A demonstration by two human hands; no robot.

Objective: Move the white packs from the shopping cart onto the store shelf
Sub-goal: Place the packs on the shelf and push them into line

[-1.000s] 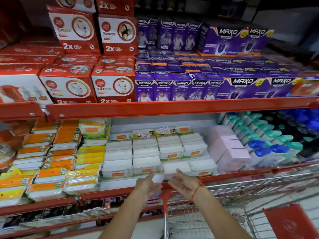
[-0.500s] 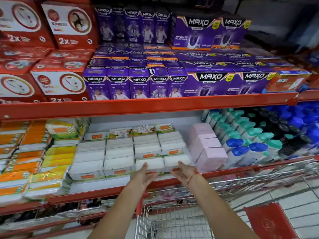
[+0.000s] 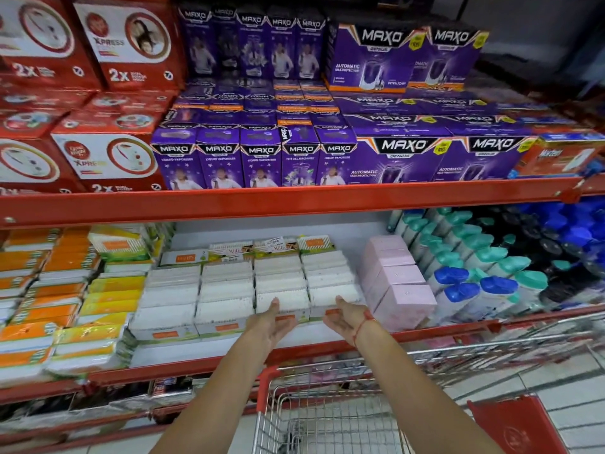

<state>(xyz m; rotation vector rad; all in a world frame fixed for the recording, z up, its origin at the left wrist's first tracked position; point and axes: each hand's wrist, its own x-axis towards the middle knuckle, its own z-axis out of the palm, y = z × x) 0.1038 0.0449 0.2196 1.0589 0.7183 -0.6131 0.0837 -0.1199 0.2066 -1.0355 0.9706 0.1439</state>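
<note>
White packs (image 3: 226,290) with orange labels stand in rows on the middle store shelf (image 3: 229,352). My left hand (image 3: 270,319) and my right hand (image 3: 347,317) are both stretched out in front of the front row, palms turned inward, fingers apart, on either side of the front white pack (image 3: 283,301). My left fingertips touch that pack's front. Neither hand grips anything. The wire shopping cart (image 3: 327,417) with a red rim stands below my arms; no white packs show in the part I can see.
Pink boxes (image 3: 397,283) stand right of the white packs, then bottles with teal and blue caps (image 3: 484,273). Orange and yellow packs (image 3: 65,303) fill the left. Purple boxes (image 3: 262,158) and red boxes (image 3: 104,158) sit on the shelf above. A red cart flap (image 3: 520,424) lies at lower right.
The view has shifted right and closer to the shelf. Both hands have moved forward from the shelf edge up to the front row of white packs.
</note>
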